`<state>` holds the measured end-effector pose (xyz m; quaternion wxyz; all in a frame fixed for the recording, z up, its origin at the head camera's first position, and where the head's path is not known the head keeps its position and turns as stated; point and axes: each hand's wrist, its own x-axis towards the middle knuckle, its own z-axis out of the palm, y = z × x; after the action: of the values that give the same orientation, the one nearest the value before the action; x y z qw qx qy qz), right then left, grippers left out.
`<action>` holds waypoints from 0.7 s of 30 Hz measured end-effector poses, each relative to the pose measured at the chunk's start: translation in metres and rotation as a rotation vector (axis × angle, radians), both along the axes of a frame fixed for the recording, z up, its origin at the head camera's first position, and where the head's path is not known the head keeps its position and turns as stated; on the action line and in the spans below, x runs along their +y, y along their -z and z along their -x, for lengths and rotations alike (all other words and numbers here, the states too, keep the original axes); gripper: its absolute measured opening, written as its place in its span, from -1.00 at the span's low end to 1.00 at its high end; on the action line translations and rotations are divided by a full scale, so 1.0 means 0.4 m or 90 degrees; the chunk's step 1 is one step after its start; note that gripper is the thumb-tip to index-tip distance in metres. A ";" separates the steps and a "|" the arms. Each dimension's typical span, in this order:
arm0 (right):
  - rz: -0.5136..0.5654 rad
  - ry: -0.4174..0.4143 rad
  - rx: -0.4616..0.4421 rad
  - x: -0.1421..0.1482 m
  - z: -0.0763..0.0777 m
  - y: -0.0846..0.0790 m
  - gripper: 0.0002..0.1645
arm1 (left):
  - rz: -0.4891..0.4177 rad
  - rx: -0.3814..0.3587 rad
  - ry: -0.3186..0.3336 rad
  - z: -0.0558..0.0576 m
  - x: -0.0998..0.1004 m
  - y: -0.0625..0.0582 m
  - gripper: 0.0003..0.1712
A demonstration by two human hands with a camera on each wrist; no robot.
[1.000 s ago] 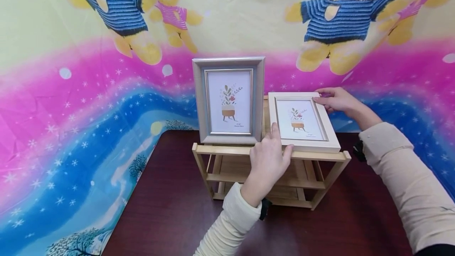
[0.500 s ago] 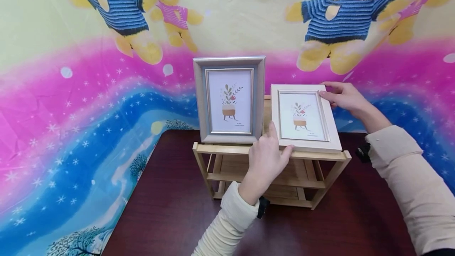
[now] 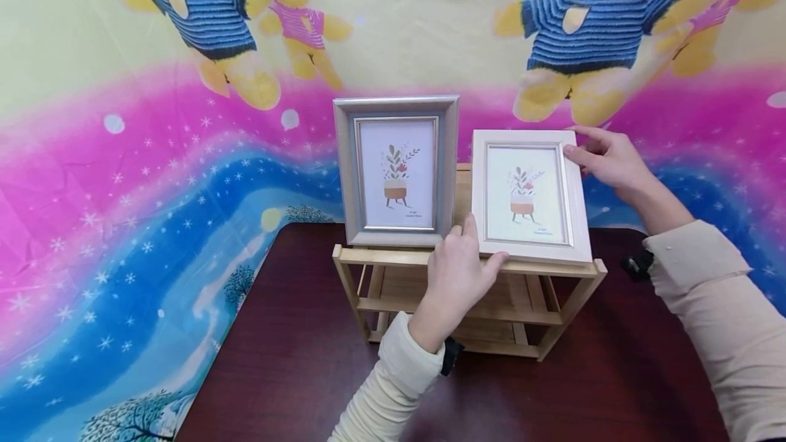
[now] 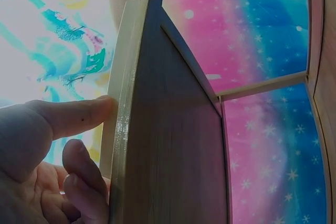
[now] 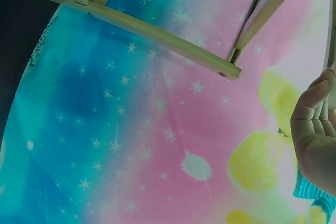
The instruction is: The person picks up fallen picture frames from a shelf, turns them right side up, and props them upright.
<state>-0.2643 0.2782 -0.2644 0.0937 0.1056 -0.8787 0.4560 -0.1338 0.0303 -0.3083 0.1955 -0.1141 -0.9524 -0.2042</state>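
A cream picture frame (image 3: 583, 217) with a potted-plant print leans back on the top of a wooden rack (image 3: 393, 257), its lower edge along the front rail. At its upper right corner my right hand (image 3: 614, 159) pinches it, thumb on the front and fingers behind. My left hand (image 3: 451, 282) reaches in from below, index finger straight by the left edge and thumb at the bottom edge. In the left wrist view the thumb (image 4: 79, 118) presses the pale edge while other fingers bend beneath. My right hand (image 5: 317, 129) shows only partly in the right wrist view.
Left of it, a grey-blue picture frame (image 3: 447, 176) with the same print stands nearly upright on the rack. The rack has lower shelves (image 3: 405, 292) and sits on a dark red table (image 3: 288, 333). A bear-printed cloth (image 3: 202, 114) hangs behind.
My right hand has moved up and right, tilting the cream picture frame's top edge upward so it stands steeper. The left hand has stayed nearly in place at the lower left corner.
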 end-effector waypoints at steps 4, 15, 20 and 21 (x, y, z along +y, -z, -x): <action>0.022 0.005 0.025 0.001 -0.011 -0.008 -0.31 | 0.006 0.003 0.000 0.000 0.002 0.002 -0.20; 0.112 -0.011 0.086 -0.010 -0.029 -0.035 -0.41 | 0.056 0.013 0.011 0.003 0.007 -0.005 -0.19; 0.125 -0.007 0.115 -0.015 -0.043 -0.049 -0.43 | 0.050 0.021 0.013 0.004 0.007 -0.004 -0.18; 0.127 -0.007 0.121 -0.015 -0.045 -0.051 -0.44 | 0.047 0.025 0.013 0.005 0.007 -0.003 -0.17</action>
<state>-0.2463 0.2721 -0.2441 0.1837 0.1432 -0.8157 0.5295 -0.1356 0.0333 -0.3071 0.2076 -0.1349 -0.9541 -0.1683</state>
